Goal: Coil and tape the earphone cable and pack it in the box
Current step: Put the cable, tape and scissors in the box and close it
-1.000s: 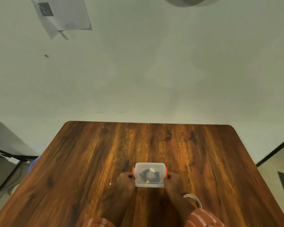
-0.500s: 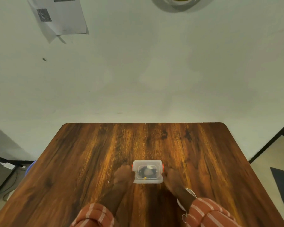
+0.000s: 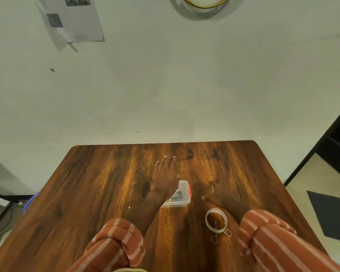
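Head view: both hands have let go of the closed plastic box (image 3: 182, 195); left hand (image 3: 165, 176) and right hand (image 3: 223, 194) now spread flat, so packing looks finished.

Rust sleeves (image 3: 118, 240) — white-striped; clear box (image 3: 182, 195) — red latch; brown woodgrain table (image 3: 98, 185).

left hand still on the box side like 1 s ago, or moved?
Yes, moved. The left hand has left the box side and reaches farther along the table, open, toward its far edge.
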Tool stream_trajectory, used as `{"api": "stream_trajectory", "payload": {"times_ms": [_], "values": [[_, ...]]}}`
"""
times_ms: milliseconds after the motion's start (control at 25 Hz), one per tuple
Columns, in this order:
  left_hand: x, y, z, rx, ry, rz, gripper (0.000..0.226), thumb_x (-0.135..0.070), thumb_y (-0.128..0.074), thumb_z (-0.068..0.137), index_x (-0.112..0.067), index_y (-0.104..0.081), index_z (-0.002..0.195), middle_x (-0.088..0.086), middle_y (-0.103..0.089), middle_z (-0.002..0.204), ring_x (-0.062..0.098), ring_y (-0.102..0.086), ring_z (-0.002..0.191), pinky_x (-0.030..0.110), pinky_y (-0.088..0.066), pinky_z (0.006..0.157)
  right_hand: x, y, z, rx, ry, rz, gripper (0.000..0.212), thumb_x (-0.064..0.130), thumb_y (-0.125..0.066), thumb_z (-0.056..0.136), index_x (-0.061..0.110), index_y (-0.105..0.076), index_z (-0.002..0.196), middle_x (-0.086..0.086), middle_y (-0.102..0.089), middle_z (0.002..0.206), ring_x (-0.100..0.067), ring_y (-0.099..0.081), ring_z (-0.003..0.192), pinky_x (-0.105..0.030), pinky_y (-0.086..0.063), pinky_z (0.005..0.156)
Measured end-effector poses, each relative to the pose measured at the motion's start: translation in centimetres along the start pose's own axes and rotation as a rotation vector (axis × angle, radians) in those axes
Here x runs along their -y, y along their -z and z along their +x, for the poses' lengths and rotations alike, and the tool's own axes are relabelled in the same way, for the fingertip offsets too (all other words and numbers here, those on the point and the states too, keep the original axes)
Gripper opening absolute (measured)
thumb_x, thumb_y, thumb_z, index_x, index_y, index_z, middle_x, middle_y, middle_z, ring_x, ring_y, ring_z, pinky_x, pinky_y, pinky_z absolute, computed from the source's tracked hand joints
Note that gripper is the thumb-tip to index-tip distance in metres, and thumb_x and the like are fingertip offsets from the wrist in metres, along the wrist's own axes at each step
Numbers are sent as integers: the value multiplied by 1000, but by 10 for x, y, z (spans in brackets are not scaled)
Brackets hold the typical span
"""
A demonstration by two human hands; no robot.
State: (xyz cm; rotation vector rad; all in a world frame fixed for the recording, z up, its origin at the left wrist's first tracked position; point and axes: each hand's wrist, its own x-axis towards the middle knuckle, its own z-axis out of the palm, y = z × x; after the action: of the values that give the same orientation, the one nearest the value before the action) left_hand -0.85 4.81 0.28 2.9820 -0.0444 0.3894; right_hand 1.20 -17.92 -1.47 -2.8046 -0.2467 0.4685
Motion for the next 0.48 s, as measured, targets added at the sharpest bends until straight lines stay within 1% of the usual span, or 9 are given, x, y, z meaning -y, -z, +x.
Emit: {"api": "stream_trajectory", "payload": {"times_ms": [40, 80, 120, 160, 240, 280, 360, 440, 480], "values": [[0, -2, -6, 45, 7, -1, 60, -38, -49, 97, -16, -31, 150, 8, -36, 157, 30, -32, 146, 48, -24, 120, -11, -14, -12, 99, -34, -9, 80, 59, -65, 79, 25, -35, 146, -3, -32, 155, -30, -29, 144, -46, -27, 115], [1, -7, -13, 86, 24, -4, 60, -36, -49, 98, -17, -29, 151, 7, -33, 158, 29, -30, 147, 46, -22, 121, -21, -33, -23, 154, -73, -15, 89, 61, -70, 73, 27, -32, 147, -5, -29, 156, -31, -25, 145, -47, -26, 116], [3, -12, -22, 132, 59, -22, 59, -34, -49, 98, -18, -29, 151, 5, -34, 158, 28, -32, 146, 45, -23, 121, -30, -53, -31, 187, -97, -18, 97, 62, -73, 68, 27, -31, 148, -7, -28, 156, -33, -24, 145, -47, -27, 115], [9, -21, -30, 204, 104, -51, 58, -31, -51, 97, -18, -31, 149, 5, -36, 157, 26, -36, 143, 44, -26, 120, -34, -68, -38, 203, -109, -12, 99, 60, -75, 65, 26, -31, 147, -7, -30, 155, -32, -27, 143, -46, -31, 113], [22, -38, -46, 276, 204, -159, 55, -29, -57, 94, -21, -37, 144, 2, -46, 149, 23, -47, 134, 42, -37, 114, -36, -85, -43, 165, -119, 13, 93, 51, -77, 67, 24, -35, 145, -6, -35, 151, -27, -36, 137, -41, -40, 108], [31, -45, -53, 295, 236, -232, 52, -34, -58, 93, -24, -41, 141, 0, -50, 146, 20, -51, 129, 40, -42, 110, -32, -85, -41, 116, -129, 32, 88, 49, -76, 68, 24, -38, 143, -6, -37, 150, -26, -39, 135, -40, -42, 106], [45, -49, -65, 329, 283, -382, 44, -46, -56, 93, -28, -49, 132, -7, -57, 137, 13, -57, 119, 32, -49, 102, -21, -71, -33, -37, -110, 41, 81, 53, -74, 65, 28, -45, 137, -3, -42, 146, -23, -44, 131, -41, -44, 105], [50, -42, -73, 318, 341, -529, 35, -47, -63, 90, -30, -54, 120, -18, -59, 118, 5, -59, 105, 18, -50, 85, 0, -49, -15, -130, 36, 10, 75, 61, -68, 65, 30, -48, 131, 0, -52, 137, -21, -50, 123, -40, -44, 103], [51, -38, -77, 298, 348, -561, 35, -50, -65, 87, -33, -56, 116, -21, -59, 113, 5, -61, 101, 15, -49, 81, 14, -40, -5, -133, 110, 6, 71, 62, -66, 68, 30, -49, 130, 2, -54, 134, -20, -51, 121, -39, -43, 103]]}}
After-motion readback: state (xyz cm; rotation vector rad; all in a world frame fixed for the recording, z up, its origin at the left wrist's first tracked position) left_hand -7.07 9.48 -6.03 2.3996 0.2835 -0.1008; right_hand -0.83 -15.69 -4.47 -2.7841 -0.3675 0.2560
